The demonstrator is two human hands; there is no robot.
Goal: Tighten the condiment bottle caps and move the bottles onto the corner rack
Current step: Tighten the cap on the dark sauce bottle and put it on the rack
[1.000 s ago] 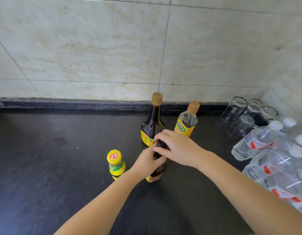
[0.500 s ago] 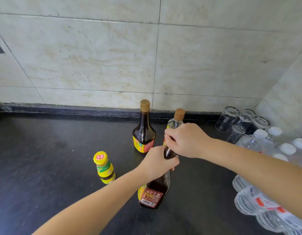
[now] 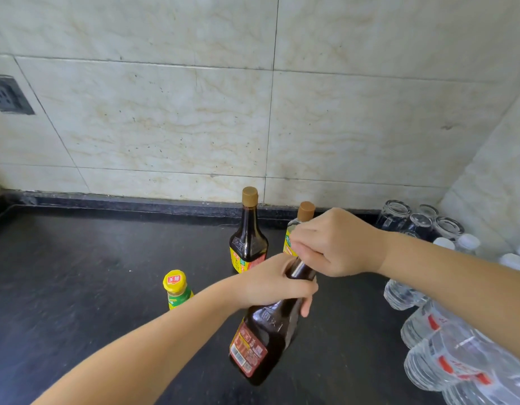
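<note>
Dark sauce bottle (image 3: 264, 340) held tilted above black counter (image 3: 77, 273), dark liquid inside. Left hand (image 3: 270, 283) wraps fingers around its shoulder. Right hand (image 3: 332, 244) curls fingers closed over hidden cap. Behind: upright brown-capped dark bottle (image 3: 248, 232); clear bottle (image 3: 299, 226) half hidden, contents unclear. Small yellow-capped bottle (image 3: 175, 289) left. Upturned glasses (image 3: 419, 220), water bottles (image 3: 457, 355) right.
</note>
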